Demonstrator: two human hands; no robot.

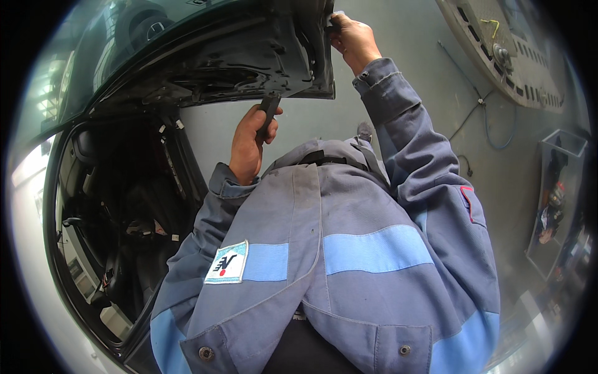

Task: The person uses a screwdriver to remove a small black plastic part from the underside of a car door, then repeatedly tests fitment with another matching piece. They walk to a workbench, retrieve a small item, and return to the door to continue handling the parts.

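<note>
A white, dark-lettered patch [226,263] marks the blue-grey jacket [367,206].

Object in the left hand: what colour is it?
Black; the object shows best in the head view.

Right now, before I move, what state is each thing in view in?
Left hand: closed around a black bar-shaped object.
Black bar-shaped object: held, upper end near the panel.
Black metal car panel: standing open.
Right hand: raised at the panel's edge, fingers curled.
Small pale object: at the right fingers, mostly hidden.
Thin blue cable: loosely curved.
Grey-blue fabric jacket: worn, collar open.
</note>
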